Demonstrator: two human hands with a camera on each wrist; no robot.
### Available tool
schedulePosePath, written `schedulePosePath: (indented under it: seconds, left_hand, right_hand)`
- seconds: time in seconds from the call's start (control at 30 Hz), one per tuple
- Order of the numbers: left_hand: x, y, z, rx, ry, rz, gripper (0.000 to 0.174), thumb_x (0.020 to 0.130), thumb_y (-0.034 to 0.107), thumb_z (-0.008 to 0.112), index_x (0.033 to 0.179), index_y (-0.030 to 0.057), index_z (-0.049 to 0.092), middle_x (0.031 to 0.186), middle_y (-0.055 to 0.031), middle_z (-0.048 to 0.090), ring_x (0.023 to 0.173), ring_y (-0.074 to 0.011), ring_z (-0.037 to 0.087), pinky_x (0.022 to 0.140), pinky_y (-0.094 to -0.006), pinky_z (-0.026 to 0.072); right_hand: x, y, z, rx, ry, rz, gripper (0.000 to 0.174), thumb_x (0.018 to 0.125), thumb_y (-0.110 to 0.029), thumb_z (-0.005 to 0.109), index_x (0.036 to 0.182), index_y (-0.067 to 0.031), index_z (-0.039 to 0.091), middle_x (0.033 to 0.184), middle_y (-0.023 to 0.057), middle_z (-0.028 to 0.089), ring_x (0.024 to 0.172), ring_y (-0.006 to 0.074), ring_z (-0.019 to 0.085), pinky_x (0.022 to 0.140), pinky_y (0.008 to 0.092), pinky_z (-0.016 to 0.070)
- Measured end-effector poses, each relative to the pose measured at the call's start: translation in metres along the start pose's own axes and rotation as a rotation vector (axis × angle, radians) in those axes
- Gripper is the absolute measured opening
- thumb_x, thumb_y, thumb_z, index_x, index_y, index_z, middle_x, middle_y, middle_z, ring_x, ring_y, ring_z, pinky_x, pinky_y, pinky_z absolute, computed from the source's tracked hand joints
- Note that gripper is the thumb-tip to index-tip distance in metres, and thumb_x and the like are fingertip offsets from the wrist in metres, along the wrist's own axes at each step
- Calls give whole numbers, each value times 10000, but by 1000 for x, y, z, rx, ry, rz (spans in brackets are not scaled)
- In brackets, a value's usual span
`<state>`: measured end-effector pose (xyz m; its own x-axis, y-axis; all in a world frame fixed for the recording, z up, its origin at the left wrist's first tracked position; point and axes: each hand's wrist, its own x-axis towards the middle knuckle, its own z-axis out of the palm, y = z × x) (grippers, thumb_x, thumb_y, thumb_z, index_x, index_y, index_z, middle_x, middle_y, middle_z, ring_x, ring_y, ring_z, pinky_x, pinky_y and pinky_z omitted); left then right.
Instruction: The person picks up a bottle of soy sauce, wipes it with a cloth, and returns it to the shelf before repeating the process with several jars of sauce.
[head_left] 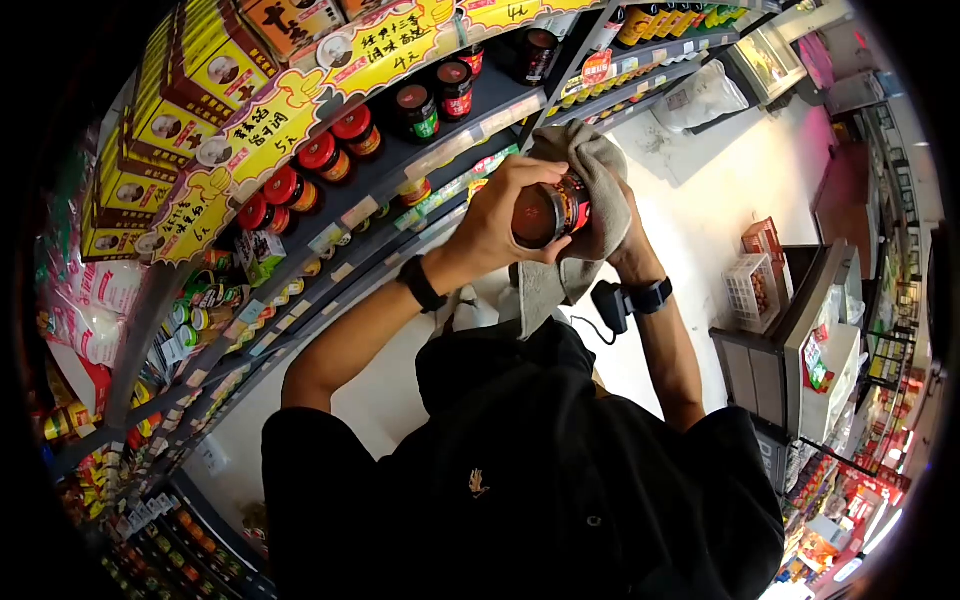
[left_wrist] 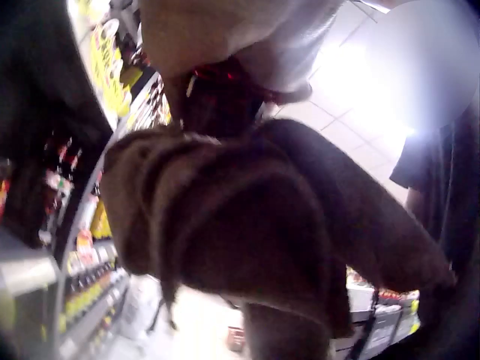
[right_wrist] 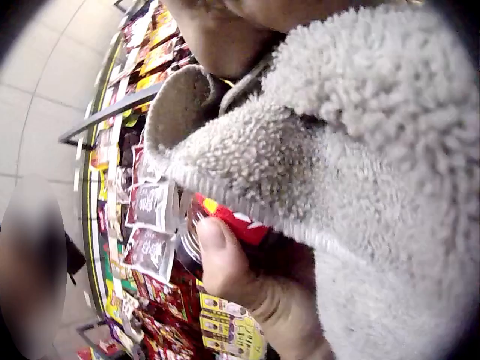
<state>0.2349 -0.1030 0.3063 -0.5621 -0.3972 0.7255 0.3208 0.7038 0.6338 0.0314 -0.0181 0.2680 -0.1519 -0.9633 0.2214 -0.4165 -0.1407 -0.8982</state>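
Note:
My left hand [head_left: 490, 215] grips a sauce jar [head_left: 540, 215], its fingers over one side and its thumb under the other. The jar is tilted, its dark brown lid facing the head camera; a red label [right_wrist: 234, 219] shows in the right wrist view. My right hand [head_left: 632, 245] holds a grey-beige fluffy cloth [head_left: 597, 185] against the jar's side, most of its fingers hidden by the folds. One corner of the cloth hangs below the jar. In the left wrist view the cloth [left_wrist: 232, 202] covers much of the jar [left_wrist: 217, 105].
Beside me on the left runs a shelf [head_left: 455, 150] with red-lidded jars [head_left: 320, 157], yellow boxes [head_left: 215, 75] and yellow price signs [head_left: 270, 125]. A white basket [head_left: 752, 290] stands near a counter [head_left: 760, 370] on the right. A white sack [head_left: 703, 97] lies on the floor ahead.

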Motion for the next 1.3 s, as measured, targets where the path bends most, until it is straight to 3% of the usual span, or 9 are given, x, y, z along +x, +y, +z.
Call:
schedulePosePath:
  seconds: [0.2,0.27,0.47,0.7,0.83,0.87,0.93,1.1,1.3]
  left_hand:
    - [-19,16,32,-413,482,-658,548,846,154,767,1270,47,436,1170,-113,608,1056,-215,615,948,-357,499]
    - [-18,3,31,-886,738,-941,567,854,208,794,1263,27,445,1123,-102,607,1063,-181,599,875,-293,503]
    - [-19,22,72,-1087,916,-898,534,854,264,806,1254,35,537,1159,-33,610,1041,-120,577,911,-295,482]
    - [-26,9,20,-382,350,-594,522,753,149,831,1167,-11,556,1064,-96,659,975,-151,646,870,-295,529]
    - [-25,-1,28,75,-18,-493,549,718,107,819,1153,-1,504,1137,-208,637,1097,-358,621,952,-403,504]
    - [-23,-6,37,275,-11,-175,552,734,243,796,1164,9,541,1166,-229,610,1050,-374,622,899,-462,506]
    - [-27,3,45,262,38,-207,542,752,275,758,1195,38,555,1199,-215,594,1096,-370,585,925,-484,477]
    - [-19,-8,41,350,-11,-129,349,715,150,753,990,11,591,916,-183,645,855,-365,628,738,-452,517]
    - [-34,5,29,519,-205,-159,689,636,150,860,1188,13,471,1160,-249,548,1082,-420,549,919,-471,451]
  right_hand:
    - [-24,-40,31,690,557,305,456,920,-219,691,1282,20,551,1199,118,621,1122,202,597,995,347,467]
    - [-38,-66,46,327,543,132,469,909,-234,713,1267,17,542,1186,98,615,1081,203,593,963,348,470]
    - [-48,-35,58,477,541,127,573,921,-325,685,1338,15,489,1282,119,559,1199,219,528,1031,369,416]
    - [-53,-26,-5,726,521,182,585,1016,-454,510,1413,-34,417,1267,116,581,1146,222,581,981,370,478]
    - [-33,-33,-51,150,-344,85,607,870,-469,727,1217,13,603,1148,111,639,1043,243,639,921,376,504]
    - [-15,-107,4,-42,25,-115,460,790,-244,816,1120,32,653,1088,143,676,1005,255,663,882,363,516]
    - [-4,-114,6,-284,63,10,420,730,-78,806,1100,48,653,1079,177,682,1012,247,669,884,348,514]
    - [-10,-74,30,70,398,127,313,818,-44,681,1109,69,671,1048,162,720,996,230,674,908,330,504]
    - [-8,-19,14,273,224,455,371,983,-214,556,1257,30,612,1242,137,643,1098,238,625,983,335,480]
